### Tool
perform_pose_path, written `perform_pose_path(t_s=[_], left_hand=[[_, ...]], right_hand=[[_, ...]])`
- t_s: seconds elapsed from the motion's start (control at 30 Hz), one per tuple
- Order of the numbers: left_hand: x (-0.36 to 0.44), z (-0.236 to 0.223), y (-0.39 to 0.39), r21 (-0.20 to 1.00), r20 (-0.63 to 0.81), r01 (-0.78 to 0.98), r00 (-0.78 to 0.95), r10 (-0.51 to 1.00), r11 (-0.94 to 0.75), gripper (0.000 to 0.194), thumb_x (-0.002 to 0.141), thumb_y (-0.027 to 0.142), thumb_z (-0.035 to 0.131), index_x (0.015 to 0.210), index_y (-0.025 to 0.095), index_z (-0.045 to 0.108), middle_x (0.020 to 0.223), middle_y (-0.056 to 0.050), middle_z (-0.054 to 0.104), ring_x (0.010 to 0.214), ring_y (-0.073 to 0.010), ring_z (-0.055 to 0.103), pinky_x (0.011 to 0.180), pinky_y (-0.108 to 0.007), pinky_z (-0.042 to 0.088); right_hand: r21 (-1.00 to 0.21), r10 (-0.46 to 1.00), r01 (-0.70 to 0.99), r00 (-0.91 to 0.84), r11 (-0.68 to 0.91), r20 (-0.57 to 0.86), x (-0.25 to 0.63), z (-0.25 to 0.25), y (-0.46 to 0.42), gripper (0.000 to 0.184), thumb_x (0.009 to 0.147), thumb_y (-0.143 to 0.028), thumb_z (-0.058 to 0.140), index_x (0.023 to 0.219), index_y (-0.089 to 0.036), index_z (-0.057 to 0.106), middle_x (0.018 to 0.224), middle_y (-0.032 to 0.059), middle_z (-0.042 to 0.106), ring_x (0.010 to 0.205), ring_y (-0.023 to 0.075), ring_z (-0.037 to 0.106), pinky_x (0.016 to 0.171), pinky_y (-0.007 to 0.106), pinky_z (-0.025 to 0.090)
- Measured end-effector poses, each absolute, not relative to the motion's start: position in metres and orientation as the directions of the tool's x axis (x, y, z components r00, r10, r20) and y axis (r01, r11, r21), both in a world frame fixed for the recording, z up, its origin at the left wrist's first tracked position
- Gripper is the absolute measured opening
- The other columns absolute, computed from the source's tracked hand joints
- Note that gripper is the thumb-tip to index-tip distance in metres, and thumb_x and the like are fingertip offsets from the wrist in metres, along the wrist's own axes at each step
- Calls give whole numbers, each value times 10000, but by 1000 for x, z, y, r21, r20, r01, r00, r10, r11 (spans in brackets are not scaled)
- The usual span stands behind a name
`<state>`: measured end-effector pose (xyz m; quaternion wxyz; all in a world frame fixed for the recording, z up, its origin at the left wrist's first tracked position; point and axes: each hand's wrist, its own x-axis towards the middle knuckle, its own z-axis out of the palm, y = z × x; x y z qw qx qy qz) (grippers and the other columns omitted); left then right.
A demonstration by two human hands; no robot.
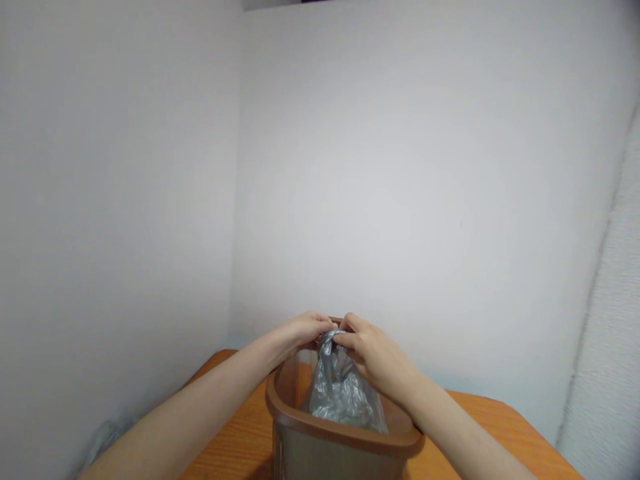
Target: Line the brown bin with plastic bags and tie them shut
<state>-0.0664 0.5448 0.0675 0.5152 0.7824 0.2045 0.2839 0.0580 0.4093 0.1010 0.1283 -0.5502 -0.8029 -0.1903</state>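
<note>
A brown plastic bin (pixel 320 423) stands on an orange wooden table (pixel 240 433) in front of me. A grey plastic bag (pixel 340 393) rises out of the bin, bunched at its top. My left hand (pixel 305 330) and my right hand (pixel 373 353) meet above the bin. Both pinch the gathered top of the bag, fingers closed around it. The bag's lower part hangs inside the bin, and what it holds is hidden.
White walls meet in a corner just behind the table. A textured white surface (pixel 610 373) runs down the right side. Something grey and crumpled (pixel 103 440) lies low at the left, beside the table.
</note>
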Motion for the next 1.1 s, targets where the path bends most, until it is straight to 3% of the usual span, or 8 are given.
perform_pose_path(t_s=[0.13,0.23,0.3,0.43,0.63,0.87,1.0,1.1], left_hand=[[-65,71,550,765,328,219,677,659,-606,303,953,361,534,746,148,595,616,49,542,540,-101,516,588,-258,459],[-68,76,546,544,462,374,614,640,-751,279,914,276,519,692,155,637,608,14,592,615,-144,561,662,-290,445],[-72,79,540,369,546,467,591,594,-804,257,884,241,509,713,159,683,701,-44,664,738,-190,595,738,-321,431],[-75,80,530,44,618,606,608,498,-794,227,862,187,529,798,130,740,955,-158,704,1028,-289,562,889,-409,380],[-68,72,535,-272,529,661,710,465,-700,123,769,106,678,833,134,779,1026,-174,706,1104,-300,504,965,-432,316],[-59,62,542,-392,440,645,758,482,-656,211,671,143,803,872,209,801,1055,-157,744,1134,-318,508,991,-416,286],[-63,64,536,-342,458,637,755,469,-691,232,600,121,836,808,217,799,1019,-162,753,1118,-334,524,994,-420,285],[-71,76,531,-238,514,625,731,450,-744,102,684,122,752,774,156,785,983,-198,742,1078,-336,553,965,-428,307]], right_hand=[[109,829,926,-373,362,417,64,102,398,333,857,-38,502,1013,-233,724,1118,73,590,1055,201,546,917,308,423],[90,808,919,-381,383,449,68,105,384,391,859,-24,519,1101,-254,724,1226,90,549,1187,223,478,999,344,387],[88,803,926,-363,367,473,68,106,375,386,862,-26,531,1089,-262,735,1186,94,543,1164,228,467,968,350,400],[80,820,946,-313,314,479,70,103,360,273,906,-98,537,967,-242,761,942,70,558,957,215,486,815,348,410],[-5,865,950,-282,312,415,77,99,346,226,921,-153,557,895,-244,762,885,43,604,923,204,501,820,360,381],[-107,921,966,-185,234,344,76,104,328,275,914,-147,519,788,-224,751,845,41,630,912,211,520,830,370,376],[-175,914,954,-166,244,370,80,106,325,281,851,-106,507,740,-228,735,889,43,635,939,218,540,841,361,394],[-256,904,927,-157,274,399,77,108,330,251,817,-103,505,721,-217,707,900,41,654,913,204,580,813,328,421]])
